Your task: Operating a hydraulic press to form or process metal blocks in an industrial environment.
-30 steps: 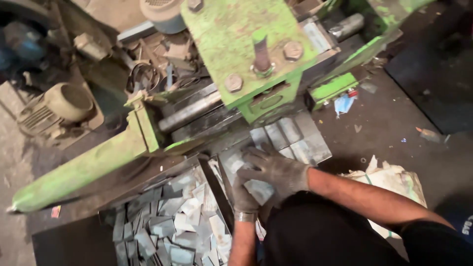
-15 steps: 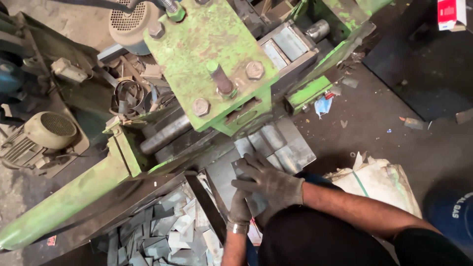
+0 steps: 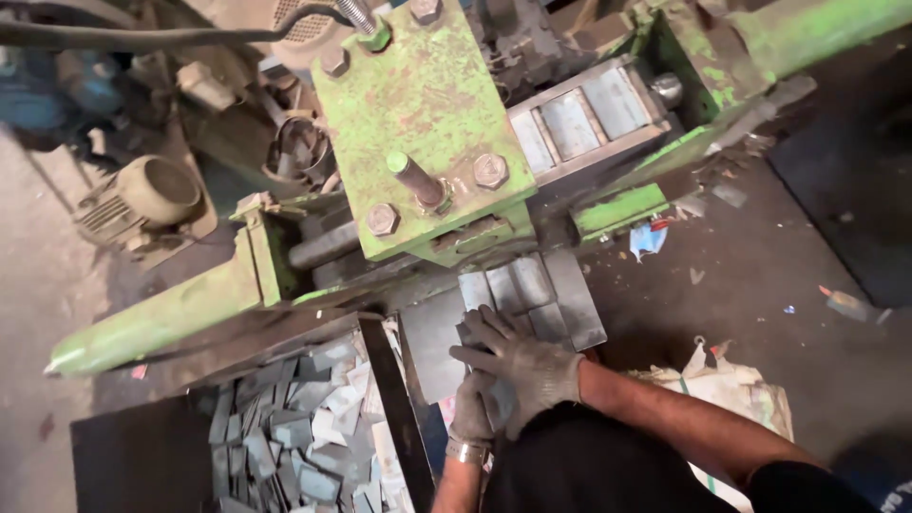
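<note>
Both of my hands wear grey work gloves. My right hand (image 3: 521, 359) lies spread flat on a grey metal sheet (image 3: 429, 344) resting on the bed of a green press machine (image 3: 427, 133). Just below it, my left hand (image 3: 473, 410) grips the sheet's near edge, with a metal bracelet at the wrist. Cut grey metal pieces (image 3: 518, 285) lie side by side on the bed just beyond my fingers, under the machine's bolted green head.
A dark bin (image 3: 142, 456) at lower left holds several cut grey metal strips (image 3: 294, 427). An electric motor (image 3: 157, 195) sits at left on the floor. A white sack (image 3: 731, 394) lies at my right. Dark floor with scraps stretches right.
The camera view has shifted so the machine sits lower and closer. My hands have stayed on the sheet, with the right fingers reaching slightly further toward the cut pieces.
</note>
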